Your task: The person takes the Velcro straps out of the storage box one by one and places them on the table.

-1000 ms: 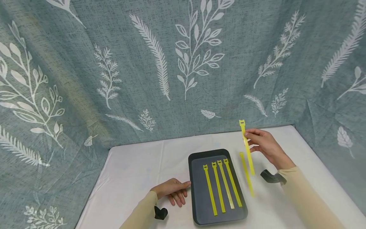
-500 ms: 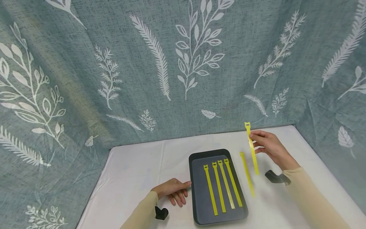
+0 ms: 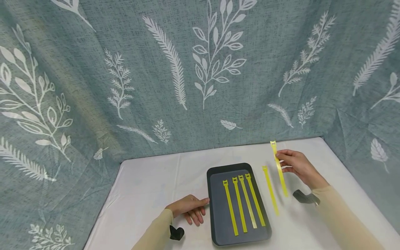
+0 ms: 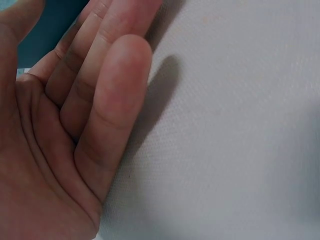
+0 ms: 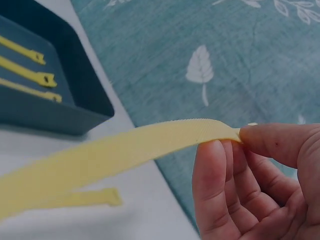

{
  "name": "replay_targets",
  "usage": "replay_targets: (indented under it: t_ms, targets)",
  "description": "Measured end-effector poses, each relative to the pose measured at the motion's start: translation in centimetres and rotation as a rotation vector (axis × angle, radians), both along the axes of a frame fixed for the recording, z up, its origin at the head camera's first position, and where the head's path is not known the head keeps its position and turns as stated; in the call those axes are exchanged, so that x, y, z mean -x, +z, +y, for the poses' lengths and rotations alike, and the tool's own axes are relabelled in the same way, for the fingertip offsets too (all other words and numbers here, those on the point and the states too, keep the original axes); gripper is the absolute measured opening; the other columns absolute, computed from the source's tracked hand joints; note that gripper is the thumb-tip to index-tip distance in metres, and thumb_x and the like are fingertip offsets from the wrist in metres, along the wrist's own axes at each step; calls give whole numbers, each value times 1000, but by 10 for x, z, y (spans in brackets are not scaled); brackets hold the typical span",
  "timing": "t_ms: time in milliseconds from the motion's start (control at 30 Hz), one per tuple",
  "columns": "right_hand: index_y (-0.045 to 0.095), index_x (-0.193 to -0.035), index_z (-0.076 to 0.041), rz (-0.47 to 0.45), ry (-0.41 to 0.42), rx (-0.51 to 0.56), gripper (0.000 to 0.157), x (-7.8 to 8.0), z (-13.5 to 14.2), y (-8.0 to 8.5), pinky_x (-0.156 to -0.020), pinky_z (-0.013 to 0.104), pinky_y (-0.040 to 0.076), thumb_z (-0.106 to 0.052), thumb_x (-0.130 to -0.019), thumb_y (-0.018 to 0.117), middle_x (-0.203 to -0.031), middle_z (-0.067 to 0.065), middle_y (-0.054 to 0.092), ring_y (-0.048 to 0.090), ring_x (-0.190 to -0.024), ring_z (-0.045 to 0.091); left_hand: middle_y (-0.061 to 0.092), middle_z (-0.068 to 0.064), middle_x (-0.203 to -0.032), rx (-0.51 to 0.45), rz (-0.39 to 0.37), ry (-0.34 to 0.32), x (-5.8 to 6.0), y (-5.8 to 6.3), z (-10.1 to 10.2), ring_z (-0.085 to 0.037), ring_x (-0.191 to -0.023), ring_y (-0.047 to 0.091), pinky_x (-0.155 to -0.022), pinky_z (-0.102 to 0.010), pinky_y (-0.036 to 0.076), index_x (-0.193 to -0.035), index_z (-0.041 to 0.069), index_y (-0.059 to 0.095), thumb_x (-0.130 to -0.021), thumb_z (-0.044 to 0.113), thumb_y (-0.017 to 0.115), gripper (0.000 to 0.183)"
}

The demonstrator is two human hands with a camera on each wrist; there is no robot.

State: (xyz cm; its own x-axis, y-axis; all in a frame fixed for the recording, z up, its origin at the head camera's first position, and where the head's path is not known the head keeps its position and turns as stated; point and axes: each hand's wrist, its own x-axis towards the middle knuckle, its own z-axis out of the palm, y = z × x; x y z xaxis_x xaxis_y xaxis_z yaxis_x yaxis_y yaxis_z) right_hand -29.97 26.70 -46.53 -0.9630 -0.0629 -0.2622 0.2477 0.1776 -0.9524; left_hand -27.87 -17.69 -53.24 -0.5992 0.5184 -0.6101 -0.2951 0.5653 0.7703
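Observation:
Pinched between the thumb and fingers of my right hand [image 3: 295, 163] is a yellow hook-and-loop cable tie [image 5: 130, 147], held near its slotted head, its long tail hanging down. Just left of it, a second yellow cable tie [image 3: 270, 191] lies on the white cloth beside the tray. The dark grey tray [image 3: 213, 208] holds several more yellow cable ties [image 3: 240, 205] side by side, slotted heads toward the far end. My left hand [image 3: 189, 207] rests by the tray's left side, thumb tip at its wall. Its fingers are loosely bent in the left wrist view and hold nothing.
A white cloth [image 3: 150, 187] covers the table. Behind and beside it hangs a blue-green curtain [image 3: 175, 132] with white leaf prints. A black wrist mount [image 3: 302, 197] sticks out at my right wrist, another black mount [image 3: 176, 233] at my left.
My right hand has moved to the right and then slightly lower with the cable tie, away from the tray. My left hand and the ties in the tray stay where they were.

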Motion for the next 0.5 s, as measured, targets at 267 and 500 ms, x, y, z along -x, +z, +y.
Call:
replay_targets:
  t_ms: [267,500]
  targets:
    - [50,-137,4,-28,-1,-3,54,-4,5,-16,-75,25,58,-35,-102,62,-96,-14,64,63,-81,5,74,-2,-67,-2,5,2,0,-1,0,-7,-51,68,-44,-20,49,-84,5,73,-99,63,52,64]
    - [50,-137,5,-40,5,-29,53,-8,8,-29,-75,25,57,-33,-102,62,-96,-14,64,63,-83,5,74,-2,-67,1,16,3,-1,-2,0,-7,-51,67,-43,-20,49,-83,5,73,-98,65,52,65]
